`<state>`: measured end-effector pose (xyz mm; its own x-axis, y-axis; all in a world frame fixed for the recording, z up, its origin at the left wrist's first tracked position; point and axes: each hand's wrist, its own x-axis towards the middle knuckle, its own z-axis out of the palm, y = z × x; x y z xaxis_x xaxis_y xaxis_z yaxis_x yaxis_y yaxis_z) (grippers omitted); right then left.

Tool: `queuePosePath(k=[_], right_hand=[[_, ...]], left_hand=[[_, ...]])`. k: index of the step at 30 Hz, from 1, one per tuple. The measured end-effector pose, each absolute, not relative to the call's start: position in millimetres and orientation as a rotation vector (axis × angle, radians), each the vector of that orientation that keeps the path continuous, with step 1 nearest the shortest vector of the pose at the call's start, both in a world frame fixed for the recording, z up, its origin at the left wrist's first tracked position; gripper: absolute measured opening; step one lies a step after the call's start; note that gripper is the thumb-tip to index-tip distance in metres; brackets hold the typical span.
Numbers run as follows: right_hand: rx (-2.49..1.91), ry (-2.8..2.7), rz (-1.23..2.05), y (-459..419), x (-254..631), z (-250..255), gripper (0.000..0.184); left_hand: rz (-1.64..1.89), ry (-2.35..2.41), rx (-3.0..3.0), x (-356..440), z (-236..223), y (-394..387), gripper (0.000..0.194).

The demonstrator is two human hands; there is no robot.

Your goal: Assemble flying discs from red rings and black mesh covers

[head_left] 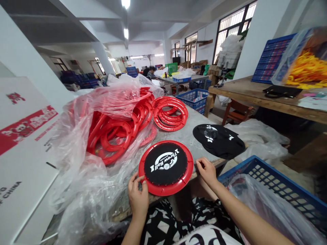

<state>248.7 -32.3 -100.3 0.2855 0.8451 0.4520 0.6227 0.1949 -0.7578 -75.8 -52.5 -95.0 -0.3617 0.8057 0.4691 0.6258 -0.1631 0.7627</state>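
A round disc, a red plastic ring with a black fabric centre (167, 163) printed "Throw Ball" in white, lies at the table's front edge. My left hand (138, 195) grips its lower left rim with curled fingers. Just off its right side is my right hand (207, 173), thumb and fingertips pinched together; anything between them is too small to make out. Behind the disc stands a small stack of bare red rings (170, 127). To the right, several black fabric circles (217, 139) with white print lie in an overlapping pile.
A clear plastic bag (84, 190) spills many red rings (114, 134) over the table's left side. A white carton (22, 136) stands far left. At my right is a blue crate (281, 194) with plastic inside. A wooden table (237, 90) holds yellow pieces (306, 69).
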Motion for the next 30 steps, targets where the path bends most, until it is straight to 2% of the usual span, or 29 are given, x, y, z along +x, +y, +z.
queuePosePath(k=[4, 8, 13, 17, 22, 30], right_hand=[[-1.490, -1.405, 0.387, -11.5, 279.6, -73.0, 0.027], [-1.707, -1.318, 0.013, 33.0, 334.2, -33.6, 0.026], [-2.070, -1.513, -0.129, 83.2, 386.2, -14.9, 0.036], [-2.110, -1.594, -0.064, 100.3, 401.7, -16.8, 0.013], [-1.974, -1.904, -0.046, 118.0, 368.7, -16.8, 0.018], [-1.741, -2.378, 0.082, 154.5, 250.0, -33.0, 0.046]], left_hand=[[1.539, 1.920, 1.713, -74.2, -89.6, -54.5, 0.027], [1.508, 1.902, 1.747, -73.0, -85.8, -55.0, 0.026], [1.518, 1.880, 1.773, -72.7, -87.5, -53.9, 0.025], [1.531, 1.896, 1.760, -72.8, -89.4, -54.4, 0.025], [1.527, 1.876, 1.734, -72.5, -91.1, -53.5, 0.024], [1.518, 1.901, 1.696, -70.9, -93.6, -55.7, 0.020]])
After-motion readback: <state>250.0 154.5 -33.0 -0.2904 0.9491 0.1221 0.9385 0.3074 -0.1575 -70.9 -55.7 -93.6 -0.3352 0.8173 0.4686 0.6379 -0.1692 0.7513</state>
